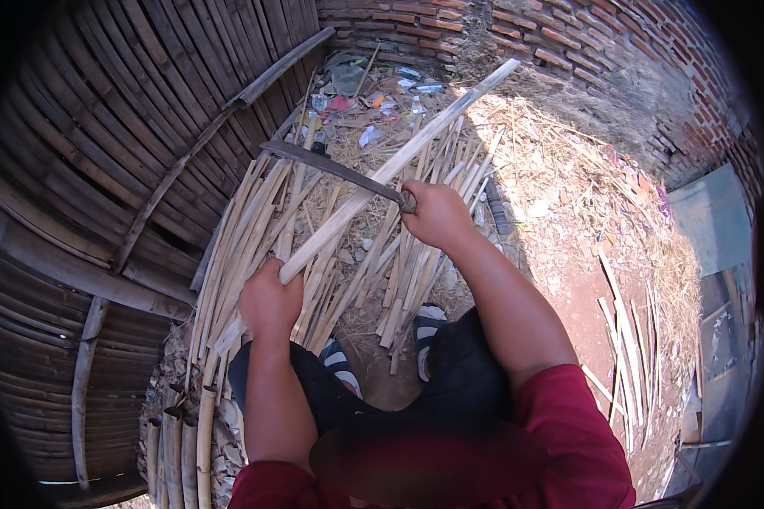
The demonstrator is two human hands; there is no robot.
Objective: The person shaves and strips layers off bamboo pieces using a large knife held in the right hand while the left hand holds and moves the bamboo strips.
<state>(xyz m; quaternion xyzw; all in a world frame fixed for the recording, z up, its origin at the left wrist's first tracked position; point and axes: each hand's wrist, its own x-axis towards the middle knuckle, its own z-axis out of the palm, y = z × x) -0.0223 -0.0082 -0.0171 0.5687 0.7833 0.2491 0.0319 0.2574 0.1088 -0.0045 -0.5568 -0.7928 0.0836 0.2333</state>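
Observation:
A long pale bamboo strip (345, 214) slants across the middle, from lower left to upper right. My left hand (270, 299) is closed around its near part, and a short end pokes out below the fist. In my right hand (435, 214) is the handle of a machete (335, 169), whose dark blade points left and crosses the strip. Whether the edge bites into the strip I cannot tell. Below both hands, many split bamboo strips (229, 254) lie in a loose heap on the ground, in front of my sandalled feet (429, 335).
A slatted bamboo wall (127, 110) rises on the left, a brick wall (552, 55) at the back. Several bamboo poles (172, 450) stand at the lower left. Litter (378, 106) lies in the far corner, dry shavings (569, 170) and more thin strips (626, 348) on the right.

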